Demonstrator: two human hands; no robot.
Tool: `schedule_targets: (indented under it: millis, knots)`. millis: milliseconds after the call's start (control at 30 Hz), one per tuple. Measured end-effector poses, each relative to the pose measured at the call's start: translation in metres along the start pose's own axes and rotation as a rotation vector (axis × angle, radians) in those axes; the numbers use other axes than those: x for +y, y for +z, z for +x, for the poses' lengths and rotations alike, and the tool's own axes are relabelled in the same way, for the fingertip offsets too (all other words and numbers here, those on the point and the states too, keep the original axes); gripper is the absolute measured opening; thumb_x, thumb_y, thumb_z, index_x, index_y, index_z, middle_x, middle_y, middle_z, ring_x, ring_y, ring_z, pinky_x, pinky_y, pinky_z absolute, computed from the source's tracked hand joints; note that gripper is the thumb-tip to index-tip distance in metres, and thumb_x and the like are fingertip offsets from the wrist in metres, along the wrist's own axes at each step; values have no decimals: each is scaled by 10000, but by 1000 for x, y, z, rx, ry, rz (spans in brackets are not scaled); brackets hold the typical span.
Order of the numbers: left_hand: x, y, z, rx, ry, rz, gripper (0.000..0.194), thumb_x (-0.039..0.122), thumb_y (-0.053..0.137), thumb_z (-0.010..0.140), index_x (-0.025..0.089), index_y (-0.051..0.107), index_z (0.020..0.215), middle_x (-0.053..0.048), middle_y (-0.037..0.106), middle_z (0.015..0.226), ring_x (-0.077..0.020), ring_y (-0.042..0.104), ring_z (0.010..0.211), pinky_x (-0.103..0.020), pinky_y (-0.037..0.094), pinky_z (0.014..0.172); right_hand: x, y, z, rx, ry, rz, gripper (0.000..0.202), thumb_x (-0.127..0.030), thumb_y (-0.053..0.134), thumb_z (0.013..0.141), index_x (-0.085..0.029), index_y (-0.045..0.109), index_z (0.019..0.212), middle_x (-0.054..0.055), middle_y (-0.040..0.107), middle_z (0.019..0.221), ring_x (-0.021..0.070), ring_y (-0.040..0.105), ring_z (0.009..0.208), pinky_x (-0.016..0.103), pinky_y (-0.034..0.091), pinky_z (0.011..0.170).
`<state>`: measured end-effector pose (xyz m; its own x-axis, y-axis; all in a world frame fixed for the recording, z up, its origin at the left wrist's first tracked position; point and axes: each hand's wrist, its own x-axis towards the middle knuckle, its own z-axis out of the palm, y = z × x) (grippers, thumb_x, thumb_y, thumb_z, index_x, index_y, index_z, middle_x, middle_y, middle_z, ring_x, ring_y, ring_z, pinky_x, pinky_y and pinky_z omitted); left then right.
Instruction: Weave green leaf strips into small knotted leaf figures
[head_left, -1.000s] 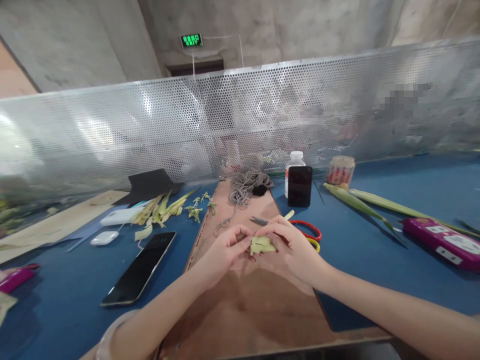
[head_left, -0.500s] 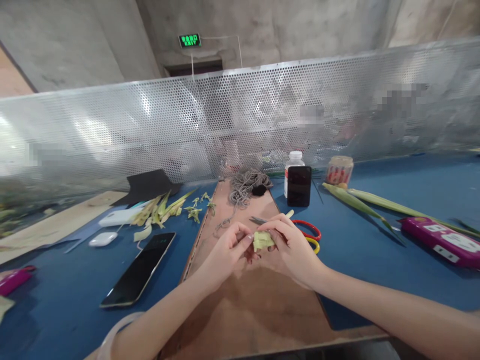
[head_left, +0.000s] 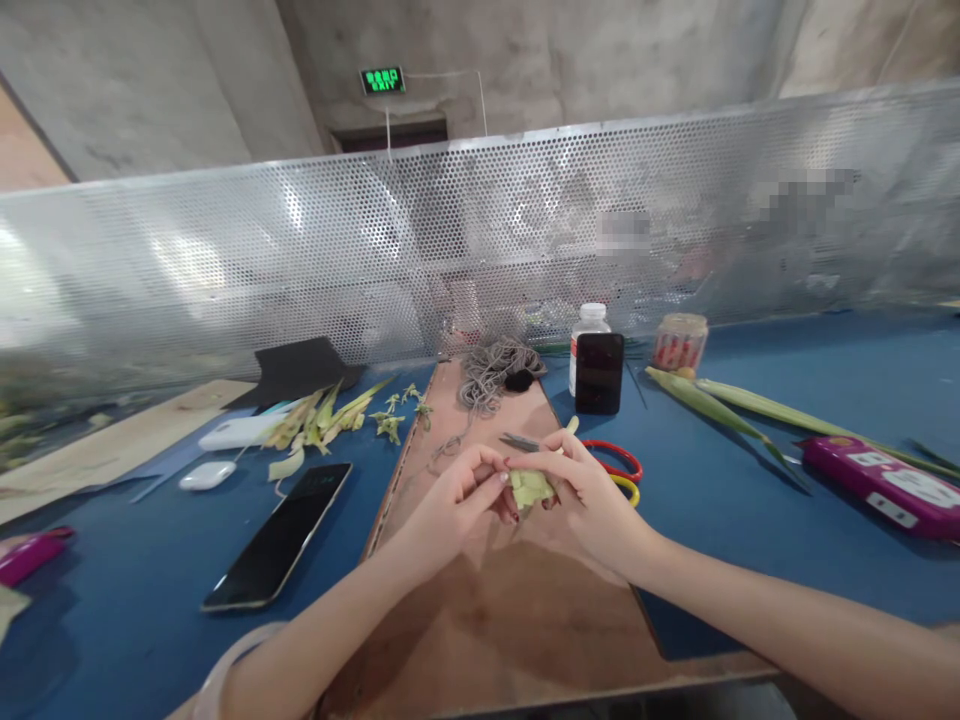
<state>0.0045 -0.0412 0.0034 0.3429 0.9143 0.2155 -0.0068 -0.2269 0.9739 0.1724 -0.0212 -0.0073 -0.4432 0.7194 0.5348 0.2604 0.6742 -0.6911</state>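
Note:
Between my two hands is a small woven piece of pale green leaf strips [head_left: 531,487], held above the brown board. My left hand [head_left: 466,497] pinches its left side between thumb and fingers. On the other side my right hand [head_left: 589,495] grips it, with the index finger stretched across its top edge; some fingers are hidden behind the piece. Scissors [head_left: 613,458] with red and yellow handles lie just beyond my right hand, their blades partly covered by it.
Grey yarn [head_left: 491,372] lies at the far end of the brown board [head_left: 480,630]. To the left are a phone [head_left: 281,540], an earphone case [head_left: 207,476] and leaf scraps [head_left: 322,418]. On the right stand a white bottle [head_left: 591,320], a black upright device [head_left: 599,374], a jar [head_left: 681,342] and corn husks [head_left: 705,405].
The woven piece has tilted and shifted slightly in my fingers. My right index finger has reached left over its top edge, closer to my left fingertips.

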Motion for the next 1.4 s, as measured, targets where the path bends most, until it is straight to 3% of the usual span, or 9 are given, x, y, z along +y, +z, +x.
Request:
schedule_targets:
  millis: [267,567,767,1000,1167,1267,1400]
  knots:
    - [-2,-4,2,9,32,107,132,234,424,814,158,515,874,8,507,626,-117,503,601,-257,428,603,1,-3,1,28,23,17,423,12,305,761,-249,587,940,25,381,831,122,421,694,254,421,603]
    - [0,-2,1,33,36,87,51,207,428,798,185,473,786,23,548,594,-122,539,591,-263,421,615,-1,-1,0,44,30,-1,414,39,311,725,-225,610,837,20,364,796,126,412,698,243,397,583]
    - [2,-4,-2,24,67,424,225,123,377,768,162,563,648,-20,583,656,-145,548,668,-262,410,663,0,0,0,42,44,-9,420,36,322,733,-236,632,813,22,358,804,140,411,746,251,386,596]
    - [2,3,-6,133,155,616,63,206,547,700,167,588,673,-31,628,687,-168,564,673,-264,415,649,-3,-1,1,60,3,-64,415,48,333,702,-223,631,805,22,340,783,140,397,718,262,381,599]
    - [-10,10,-2,231,35,406,119,273,598,682,158,565,686,-30,629,691,-165,576,673,-256,435,625,-2,1,2,101,-85,-165,382,38,333,716,-186,616,841,33,344,792,149,402,733,288,389,639]
    - [-16,12,-1,229,-41,260,147,283,593,685,141,568,712,-40,637,701,-171,586,682,-254,445,614,0,2,2,110,-162,-216,362,22,347,727,-187,616,850,26,332,768,148,392,708,294,386,630]
    - [-19,10,1,188,-51,238,149,276,609,657,132,571,673,-35,633,670,-165,586,655,-252,448,607,2,2,3,131,-197,-237,375,35,344,717,-185,612,859,28,335,773,146,392,702,291,391,623]
